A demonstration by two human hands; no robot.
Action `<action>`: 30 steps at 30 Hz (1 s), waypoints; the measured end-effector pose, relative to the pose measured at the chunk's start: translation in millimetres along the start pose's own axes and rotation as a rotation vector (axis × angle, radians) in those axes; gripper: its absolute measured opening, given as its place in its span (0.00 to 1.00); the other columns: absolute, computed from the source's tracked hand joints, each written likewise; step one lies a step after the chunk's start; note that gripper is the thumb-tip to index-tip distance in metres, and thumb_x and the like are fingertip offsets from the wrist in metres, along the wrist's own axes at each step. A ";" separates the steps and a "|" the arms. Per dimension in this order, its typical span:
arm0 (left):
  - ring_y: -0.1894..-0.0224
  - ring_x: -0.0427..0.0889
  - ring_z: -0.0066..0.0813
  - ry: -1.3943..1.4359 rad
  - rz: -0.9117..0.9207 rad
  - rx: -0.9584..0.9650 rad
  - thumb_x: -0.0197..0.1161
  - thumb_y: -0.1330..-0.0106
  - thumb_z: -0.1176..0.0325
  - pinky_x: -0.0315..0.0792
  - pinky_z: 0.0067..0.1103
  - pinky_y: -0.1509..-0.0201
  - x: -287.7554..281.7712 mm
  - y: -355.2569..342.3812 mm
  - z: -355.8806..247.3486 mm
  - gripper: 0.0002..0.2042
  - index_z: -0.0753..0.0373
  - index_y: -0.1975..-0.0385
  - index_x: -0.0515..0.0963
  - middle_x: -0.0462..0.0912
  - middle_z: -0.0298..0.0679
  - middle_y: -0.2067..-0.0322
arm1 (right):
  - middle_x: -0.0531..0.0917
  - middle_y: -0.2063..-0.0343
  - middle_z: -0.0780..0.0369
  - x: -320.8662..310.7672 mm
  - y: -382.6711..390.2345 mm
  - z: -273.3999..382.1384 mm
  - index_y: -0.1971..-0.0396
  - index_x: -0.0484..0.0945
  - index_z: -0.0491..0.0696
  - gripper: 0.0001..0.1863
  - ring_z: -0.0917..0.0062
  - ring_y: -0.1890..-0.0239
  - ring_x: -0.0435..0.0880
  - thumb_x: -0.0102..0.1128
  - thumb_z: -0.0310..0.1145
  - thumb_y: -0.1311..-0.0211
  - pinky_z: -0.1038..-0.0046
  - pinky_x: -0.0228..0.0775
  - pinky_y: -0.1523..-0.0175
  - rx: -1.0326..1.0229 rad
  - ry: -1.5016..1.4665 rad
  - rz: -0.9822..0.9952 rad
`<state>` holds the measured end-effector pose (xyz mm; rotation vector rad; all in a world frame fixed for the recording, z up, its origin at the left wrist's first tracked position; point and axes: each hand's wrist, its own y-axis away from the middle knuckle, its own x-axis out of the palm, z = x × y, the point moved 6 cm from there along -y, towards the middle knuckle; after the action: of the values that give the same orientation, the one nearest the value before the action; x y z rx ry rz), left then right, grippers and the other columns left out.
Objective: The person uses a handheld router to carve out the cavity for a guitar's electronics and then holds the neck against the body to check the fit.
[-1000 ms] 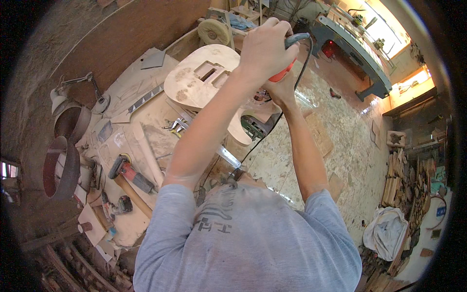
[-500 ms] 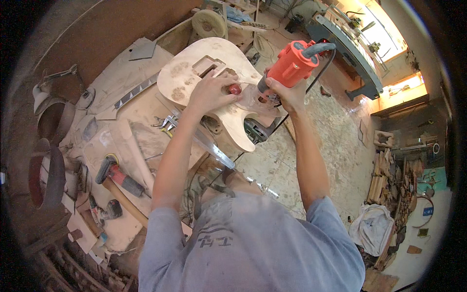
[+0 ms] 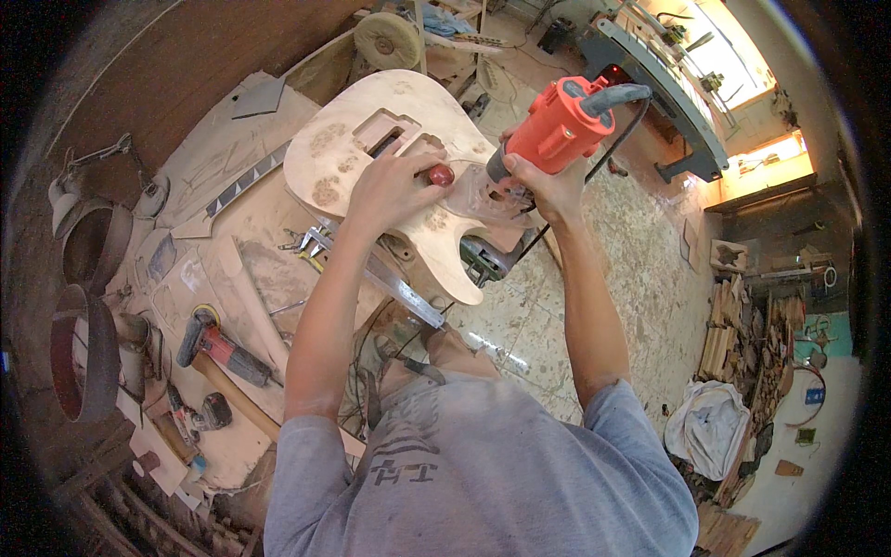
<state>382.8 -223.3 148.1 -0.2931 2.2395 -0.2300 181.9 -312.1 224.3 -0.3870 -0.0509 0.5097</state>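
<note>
A pale guitar body [image 3: 329,139] with routed pockets and a curved horn lies on the bench. A red router [image 3: 557,121] stands tilted in view on a clear plastic base [image 3: 483,197] over the body's right part, its black cord trailing down. My left hand [image 3: 404,183] has its fingers curled at the base's red knob [image 3: 441,175], resting over the body. My right hand [image 3: 552,190] is wrapped round the router's lower housing. The tool's bit cannot be made out.
On the bench [image 3: 200,278] lie calipers [image 3: 306,244], a steel straightedge [image 3: 404,295], a red sander [image 3: 227,348], a drill [image 3: 200,408] and sanding belts [image 3: 83,353]. A desk lamp [image 3: 65,195] is at left, a machine [image 3: 650,97] at back right, wood scraps [image 3: 729,343] at right.
My hands have come down from the router's top: the left to the base's knob, the right to the lower housing. Over the last half second the guitar body appears slightly further left.
</note>
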 end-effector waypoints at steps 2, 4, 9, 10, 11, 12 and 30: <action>0.37 0.80 0.49 0.016 -0.007 0.005 0.72 0.39 0.48 0.74 0.37 0.32 -2.4 1.0 -2.1 0.21 0.47 0.47 0.88 0.91 0.41 0.52 | 0.87 0.56 0.64 0.9 -0.3 2.1 0.38 0.74 0.46 0.40 0.76 0.53 0.87 0.84 0.30 0.53 0.68 0.83 0.47 -0.005 0.013 0.003; 0.38 0.81 0.49 0.036 0.001 -0.004 0.72 0.39 0.49 0.75 0.36 0.33 -0.4 0.0 1.6 0.21 0.48 0.49 0.89 0.91 0.41 0.53 | 0.87 0.56 0.62 2.0 -0.8 1.9 0.39 0.73 0.45 0.39 0.74 0.53 0.88 0.83 0.31 0.52 0.67 0.83 0.46 -0.013 0.033 0.004; 0.40 0.82 0.49 0.063 -0.041 0.020 0.74 0.41 0.51 0.76 0.37 0.35 -1.5 1.9 0.6 0.20 0.50 0.50 0.89 0.91 0.43 0.55 | 0.88 0.56 0.58 1.8 0.5 -0.6 0.40 0.71 0.43 0.38 0.72 0.53 0.88 0.80 0.33 0.51 0.65 0.82 0.45 0.027 0.067 0.005; 0.40 0.82 0.49 0.074 -0.040 0.017 0.74 0.41 0.52 0.76 0.37 0.35 -2.8 2.3 -0.4 0.20 0.51 0.50 0.89 0.91 0.43 0.55 | 0.88 0.56 0.58 2.2 0.0 0.9 0.40 0.71 0.43 0.38 0.72 0.53 0.88 0.80 0.33 0.51 0.66 0.82 0.45 0.010 0.086 0.006; 0.41 0.83 0.49 0.086 -0.037 0.016 0.74 0.41 0.52 0.76 0.37 0.35 -3.6 2.2 -1.8 0.20 0.51 0.50 0.89 0.91 0.43 0.55 | 0.87 0.56 0.58 1.8 0.2 2.3 0.40 0.70 0.44 0.38 0.73 0.53 0.87 0.79 0.32 0.51 0.66 0.82 0.46 -0.006 0.106 0.005; 0.41 0.83 0.49 0.074 -0.024 0.007 0.74 0.41 0.53 0.76 0.37 0.34 -3.3 1.5 -2.3 0.21 0.51 0.49 0.88 0.91 0.43 0.55 | 0.87 0.56 0.58 1.4 0.6 3.0 0.39 0.70 0.44 0.38 0.73 0.54 0.87 0.79 0.32 0.51 0.66 0.82 0.46 -0.023 0.125 0.004; 0.35 0.79 0.53 0.077 -0.044 0.066 0.72 0.43 0.59 0.74 0.37 0.31 2.5 1.5 8.3 0.21 0.52 0.47 0.87 0.89 0.45 0.48 | 0.86 0.59 0.63 6.7 1.1 1.9 0.38 0.72 0.44 0.41 0.75 0.56 0.88 0.83 0.33 0.54 0.68 0.83 0.50 -0.068 0.075 -0.004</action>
<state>387.5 -223.1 140.7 -0.3025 2.2981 -0.3429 187.0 -307.3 225.4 -0.4724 0.0029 0.4901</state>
